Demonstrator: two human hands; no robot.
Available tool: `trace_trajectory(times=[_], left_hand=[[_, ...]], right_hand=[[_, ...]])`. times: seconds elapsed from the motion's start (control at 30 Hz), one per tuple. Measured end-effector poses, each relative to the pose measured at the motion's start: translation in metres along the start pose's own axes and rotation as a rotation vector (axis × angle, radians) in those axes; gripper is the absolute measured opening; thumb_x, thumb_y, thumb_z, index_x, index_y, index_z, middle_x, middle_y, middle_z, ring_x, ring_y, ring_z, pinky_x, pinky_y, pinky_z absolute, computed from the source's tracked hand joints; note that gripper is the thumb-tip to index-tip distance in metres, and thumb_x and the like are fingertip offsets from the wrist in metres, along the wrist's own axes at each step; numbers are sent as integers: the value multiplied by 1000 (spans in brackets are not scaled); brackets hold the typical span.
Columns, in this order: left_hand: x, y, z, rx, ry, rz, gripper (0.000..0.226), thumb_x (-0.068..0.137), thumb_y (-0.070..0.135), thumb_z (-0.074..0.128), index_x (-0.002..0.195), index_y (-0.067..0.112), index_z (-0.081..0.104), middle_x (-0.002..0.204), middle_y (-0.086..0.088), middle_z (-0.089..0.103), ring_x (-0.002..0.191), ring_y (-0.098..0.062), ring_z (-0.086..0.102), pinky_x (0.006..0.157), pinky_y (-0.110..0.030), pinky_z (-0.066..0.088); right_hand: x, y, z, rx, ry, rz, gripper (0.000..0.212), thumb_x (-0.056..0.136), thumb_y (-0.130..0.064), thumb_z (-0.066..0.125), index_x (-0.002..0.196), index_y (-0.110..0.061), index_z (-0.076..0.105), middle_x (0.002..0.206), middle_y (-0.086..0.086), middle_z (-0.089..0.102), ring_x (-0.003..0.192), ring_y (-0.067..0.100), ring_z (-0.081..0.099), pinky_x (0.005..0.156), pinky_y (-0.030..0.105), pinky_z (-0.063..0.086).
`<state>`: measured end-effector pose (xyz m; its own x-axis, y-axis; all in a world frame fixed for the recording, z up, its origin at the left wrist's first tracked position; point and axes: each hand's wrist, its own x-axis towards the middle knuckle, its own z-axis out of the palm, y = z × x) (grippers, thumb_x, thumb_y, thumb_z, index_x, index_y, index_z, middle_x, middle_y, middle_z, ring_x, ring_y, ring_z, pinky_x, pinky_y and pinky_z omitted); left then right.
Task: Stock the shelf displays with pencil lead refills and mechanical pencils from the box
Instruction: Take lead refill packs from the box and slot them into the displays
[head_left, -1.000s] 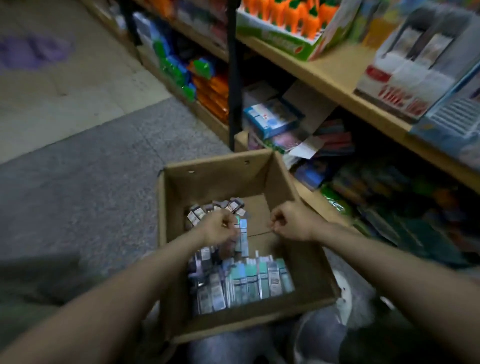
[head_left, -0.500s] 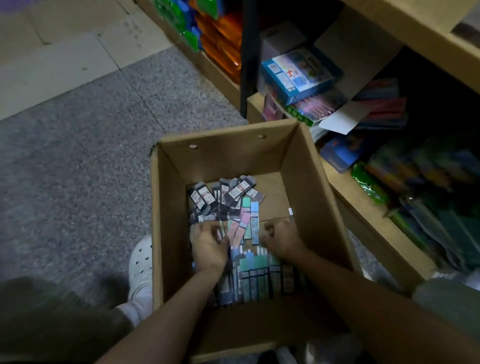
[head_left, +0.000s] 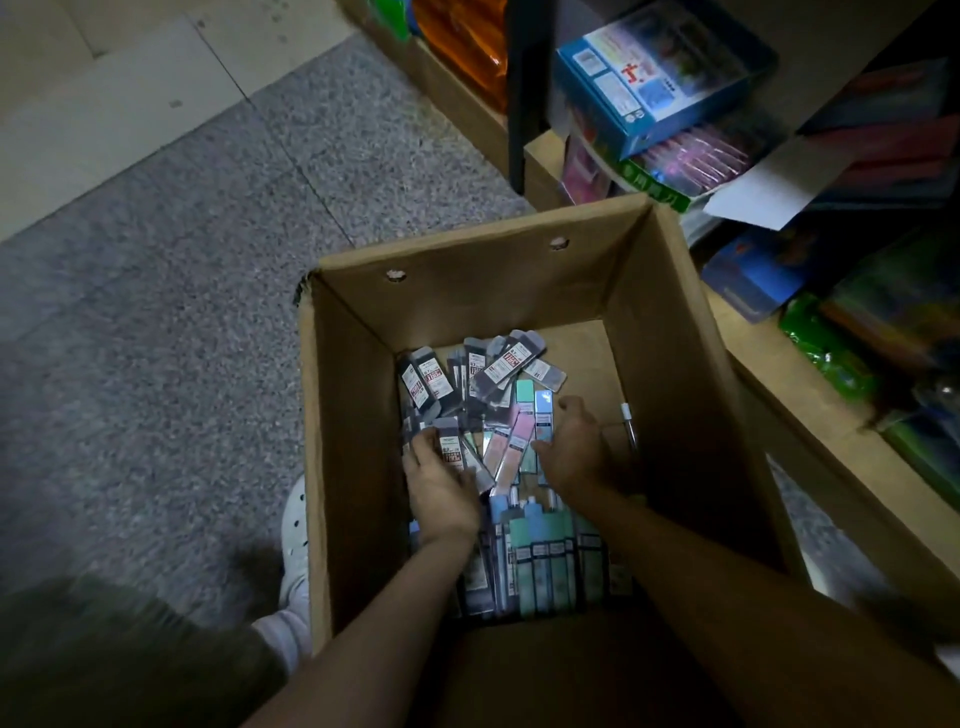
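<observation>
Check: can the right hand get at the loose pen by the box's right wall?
Probably yes. The pen lies bare on the box floor just beside the right hand, nothing covering it.

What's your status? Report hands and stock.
Left hand holding a grey refill pack. Right hand on pastel packs. All inside box. Nothing blocking.

blue box (head_left: 660, 73) on shelf | orange packs (head_left: 462, 41) | white shoe (head_left: 296, 540) on grey floor (head_left: 156, 312)
</observation>
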<state>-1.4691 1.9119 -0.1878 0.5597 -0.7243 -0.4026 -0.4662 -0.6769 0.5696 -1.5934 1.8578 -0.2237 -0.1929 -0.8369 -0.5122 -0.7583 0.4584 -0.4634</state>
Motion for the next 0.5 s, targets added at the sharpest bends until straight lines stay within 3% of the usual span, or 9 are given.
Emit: trace_trajectory(times=[0.13,0.17,0.23,0.3,0.4,0.5], left_hand=[[1,1,3,-128,-25,-35,50,88,-5,60,133,12,46,128,-9,54,92,-9,55,73,-5,45],[1,1,3,-149,-46,-45,48,89,-2,61,132,12,47,127,-8,56,97,-11,57,76,-6,46],[1,4,4,-205,-117,-66,41,89,2,64,127,13,52,120,-5,63,110,-21,59,95,-28,49],[0,11,1,-315,-186,-87,32,88,2,65,114,17,53,100,3,66,103,-20,62,96,-38,49],[-3,27,-10,-400,-250,-33,36,87,-1,65,110,20,48,82,10,57,77,-7,56,83,-34,52],[-4,51,-32,-465,-361,122,59,84,-9,65,126,23,39,85,5,57,72,-1,57,67,-18,49]], right_hand=[[0,-2,1,90,32,46,55,83,-3,70,130,-14,45,128,16,54,116,34,55,92,44,51],[0,-1,0,127,30,43,56,83,-1,69,131,-15,44,127,16,56,115,34,56,91,43,52],[-3,1,-4,210,6,12,54,84,-2,67,131,-15,44,119,16,62,107,34,61,85,38,52],[-10,3,-13,294,-18,-41,51,85,-2,65,131,-16,44,111,11,66,102,31,63,77,30,48],[-24,0,-37,404,-83,-144,64,85,1,65,138,-24,38,96,-2,59,92,18,61,67,20,42],[-40,-15,-74,464,-131,-271,76,81,2,69,135,-37,32,88,-7,62,78,5,63,59,10,42]])
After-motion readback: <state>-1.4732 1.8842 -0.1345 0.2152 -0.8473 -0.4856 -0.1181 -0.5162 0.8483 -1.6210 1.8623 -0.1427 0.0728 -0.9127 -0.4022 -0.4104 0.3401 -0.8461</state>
